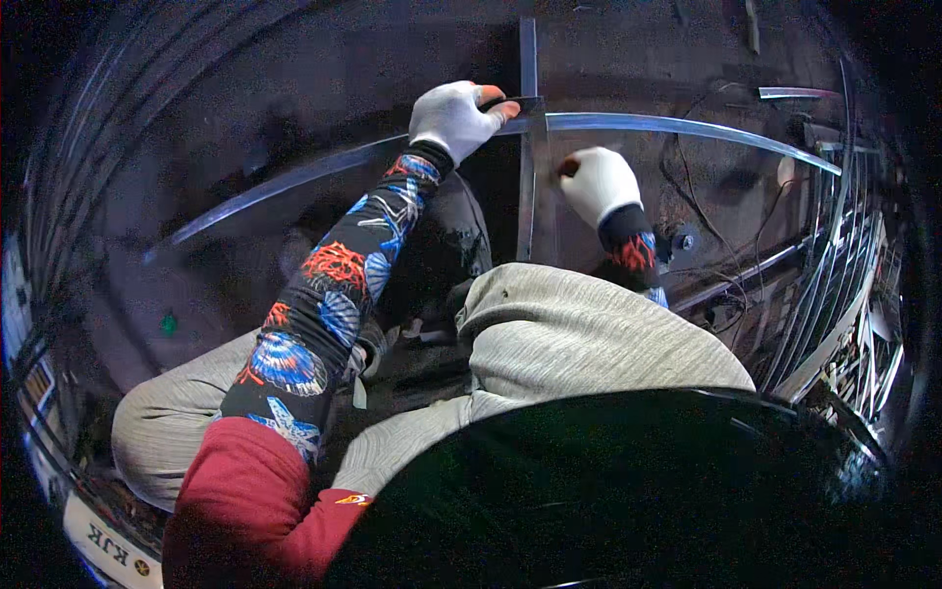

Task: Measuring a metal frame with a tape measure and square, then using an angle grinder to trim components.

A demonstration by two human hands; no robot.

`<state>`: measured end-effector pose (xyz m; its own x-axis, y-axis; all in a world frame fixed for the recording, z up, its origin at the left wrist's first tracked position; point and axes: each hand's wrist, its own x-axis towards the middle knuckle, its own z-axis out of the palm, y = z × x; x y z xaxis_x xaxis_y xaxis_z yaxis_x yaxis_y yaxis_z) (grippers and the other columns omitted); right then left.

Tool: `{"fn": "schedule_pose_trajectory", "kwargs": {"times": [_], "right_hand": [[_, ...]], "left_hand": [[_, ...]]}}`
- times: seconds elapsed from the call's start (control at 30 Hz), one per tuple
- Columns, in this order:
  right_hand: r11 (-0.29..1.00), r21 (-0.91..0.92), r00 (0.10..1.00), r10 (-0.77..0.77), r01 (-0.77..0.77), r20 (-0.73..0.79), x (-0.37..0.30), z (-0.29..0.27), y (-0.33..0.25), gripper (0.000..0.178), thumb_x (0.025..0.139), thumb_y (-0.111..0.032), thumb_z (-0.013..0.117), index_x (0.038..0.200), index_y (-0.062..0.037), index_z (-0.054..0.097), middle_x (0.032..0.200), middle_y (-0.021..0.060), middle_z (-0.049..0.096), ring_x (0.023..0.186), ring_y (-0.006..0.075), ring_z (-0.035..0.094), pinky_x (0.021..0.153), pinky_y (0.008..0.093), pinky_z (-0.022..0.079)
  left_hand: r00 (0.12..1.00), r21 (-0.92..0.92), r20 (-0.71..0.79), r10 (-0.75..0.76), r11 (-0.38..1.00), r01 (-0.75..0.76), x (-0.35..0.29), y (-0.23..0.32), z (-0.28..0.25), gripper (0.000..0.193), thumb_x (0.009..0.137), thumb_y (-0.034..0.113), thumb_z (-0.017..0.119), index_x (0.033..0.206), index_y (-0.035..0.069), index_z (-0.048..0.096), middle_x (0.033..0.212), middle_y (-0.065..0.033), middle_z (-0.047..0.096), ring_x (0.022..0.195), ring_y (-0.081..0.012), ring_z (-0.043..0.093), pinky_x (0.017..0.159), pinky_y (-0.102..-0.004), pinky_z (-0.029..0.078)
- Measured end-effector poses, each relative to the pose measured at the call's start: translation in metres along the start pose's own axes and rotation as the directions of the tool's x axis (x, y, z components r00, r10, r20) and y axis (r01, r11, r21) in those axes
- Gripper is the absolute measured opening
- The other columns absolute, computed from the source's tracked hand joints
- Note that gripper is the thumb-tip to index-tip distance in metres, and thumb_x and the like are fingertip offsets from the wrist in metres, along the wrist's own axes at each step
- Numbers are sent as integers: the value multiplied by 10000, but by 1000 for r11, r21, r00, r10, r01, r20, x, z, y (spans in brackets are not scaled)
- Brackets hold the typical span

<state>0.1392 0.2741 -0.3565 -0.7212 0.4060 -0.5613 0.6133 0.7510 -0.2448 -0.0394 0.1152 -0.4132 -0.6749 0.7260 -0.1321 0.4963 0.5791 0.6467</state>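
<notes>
My left hand [456, 116], in a white glove with orange fingertips, pinches a thin dark flat piece [528, 101] where two metal strips cross. One is a long shiny metal strip [648, 122] running left to right. The other, an upright metal strip [529, 59], runs from the far side toward my knee. To the right of the crossing, my right hand [602, 187], gloved in white as well, hovers apart from the strips with its fingers curled. Whether anything is inside them is hidden.
Bundled thin metal bars [834, 285] and scrap strips [873, 363] lie at the right. A dark cable [699, 208] loops beyond my right hand. A short metal piece [797, 93] rests at the far right. A large dark rounded shape [608, 491] blocks the lower middle.
</notes>
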Motion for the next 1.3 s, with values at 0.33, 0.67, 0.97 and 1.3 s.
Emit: {"fn": "schedule_pose_trajectory", "kwargs": {"times": [0.33, 0.67, 0.97, 1.3], "right_hand": [[404, 909, 970, 243, -97, -4, -24, 67, 21, 297, 963, -146, 780, 1202, 31, 772, 1019, 44, 777, 859, 73, 665, 767, 236, 535], [63, 997, 975, 220, -45, 30, -23, 65, 49, 353, 962, -173, 811, 1265, -2, 749, 871, -42, 694, 648, 22, 519, 581, 202, 388], [-41, 998, 988, 142, -56, 61, -17, 76, 37, 373, 971, -156, 787, 1293, 22, 722, 988, 19, 753, 728, 49, 611, 654, 183, 456], [355, 931, 955, 295, -81, -29, -13, 76, 8, 338, 894, -173, 867, 1163, 15, 787, 1007, 61, 800, 820, 96, 690, 747, 256, 553]], "left_hand": [[1000, 40, 28, 11, 999, -12, 1, 4, 4, 545, 908, 643, 716, 1160, 168, 804, 1066, -111, 786, 967, -308, 760, 846, -401, 603], [863, 34, 500, -64, 998, 54, -4, -30, -42, 587, 950, 589, 683, 1173, 55, 785, 1076, -219, 772, 1014, -381, 747, 909, -454, 575], [946, 196, -83, 313, 936, -292, -34, -44, -18, 436, 807, 415, 846, 1129, 130, 771, 1039, -100, 767, 887, -332, 743, 774, -427, 589], [979, -401, 60, -194, 894, 202, -12, -22, -20, 251, 964, 250, 781, 1120, 58, 818, 990, -56, 823, 867, -107, 758, 789, -260, 583]]}}
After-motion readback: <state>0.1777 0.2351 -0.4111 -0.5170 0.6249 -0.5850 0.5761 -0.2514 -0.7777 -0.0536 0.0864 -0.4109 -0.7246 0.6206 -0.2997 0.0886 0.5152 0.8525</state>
